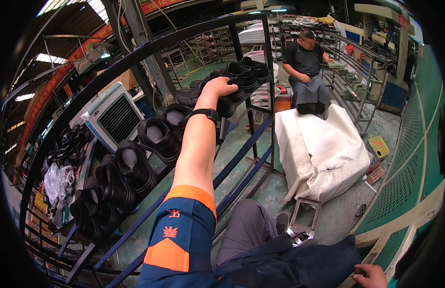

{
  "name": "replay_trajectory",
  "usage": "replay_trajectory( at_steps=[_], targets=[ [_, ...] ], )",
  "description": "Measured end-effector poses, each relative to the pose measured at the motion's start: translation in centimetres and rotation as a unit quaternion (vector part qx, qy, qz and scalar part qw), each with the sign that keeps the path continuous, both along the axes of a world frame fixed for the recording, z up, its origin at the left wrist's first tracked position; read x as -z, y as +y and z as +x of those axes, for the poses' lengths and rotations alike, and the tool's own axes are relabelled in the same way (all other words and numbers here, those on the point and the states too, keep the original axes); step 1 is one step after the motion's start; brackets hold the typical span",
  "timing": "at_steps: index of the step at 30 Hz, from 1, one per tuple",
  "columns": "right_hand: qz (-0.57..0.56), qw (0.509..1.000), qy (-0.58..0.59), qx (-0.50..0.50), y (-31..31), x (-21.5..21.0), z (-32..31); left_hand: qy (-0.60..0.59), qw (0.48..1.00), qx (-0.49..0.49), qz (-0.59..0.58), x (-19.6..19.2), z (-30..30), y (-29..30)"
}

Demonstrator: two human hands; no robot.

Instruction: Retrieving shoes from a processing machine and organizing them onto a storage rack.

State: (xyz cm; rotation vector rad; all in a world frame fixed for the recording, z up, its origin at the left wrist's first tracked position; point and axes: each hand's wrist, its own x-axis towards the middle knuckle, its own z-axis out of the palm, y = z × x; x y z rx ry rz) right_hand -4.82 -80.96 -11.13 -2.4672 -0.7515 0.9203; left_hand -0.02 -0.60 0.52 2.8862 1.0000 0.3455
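Observation:
My left arm, with a black band on its wrist, stretches out to a metal rack holding a row of black shoes (152,136). At the row's far part, my left hand (220,88) is closed over a black shoe (225,106), its fingers partly hidden. More black shoes (255,68) stand just beyond that hand. Down at the lower right, my right hand (370,276) shows only in part, beside the pale edge of a green machine. Its fingers are loosely bent and apart, with nothing seen in them.
The rack's black frame (269,96) and blue rails (246,145) surround the shoes. A co-worker (306,67) sits ahead, holding a light shoe near another rack. Between us stands a block under a white cloth (323,149). An air cooler (117,115) is at left, the green machine (400,158) at right.

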Motion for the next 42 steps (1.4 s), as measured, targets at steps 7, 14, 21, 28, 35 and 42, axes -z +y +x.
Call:
replay_trajectory(
  at_steps=[7,14,21,28,35,42],
  targets=[
    [0.008,1.0,-0.002,0.002,0.01,0.01,-0.05,0.002,1.0,-0.002,-0.003,-0.03,-0.01,-0.07],
    [0.013,1.0,-0.002,0.0,0.0,0.05,-0.03,0.0,1.0,0.0,-0.004,0.08,0.05,0.15],
    [0.002,1.0,-0.007,-0.008,0.08,-0.09,0.05,0.002,1.0,-0.002,-0.009,0.12,0.14,0.29],
    [0.001,1.0,-0.001,-0.009,0.22,-0.23,0.07,-0.011,1.0,0.002,-0.006,0.07,-0.08,-0.09],
    [-0.009,1.0,-0.002,-0.01,0.15,-0.1,0.09,-0.007,1.0,-0.004,-0.009,0.16,0.03,0.03],
    [-0.003,1.0,0.014,-0.003,0.2,-0.15,0.16,0.001,1.0,-0.009,-0.01,0.07,0.12,0.1]
  ],
)
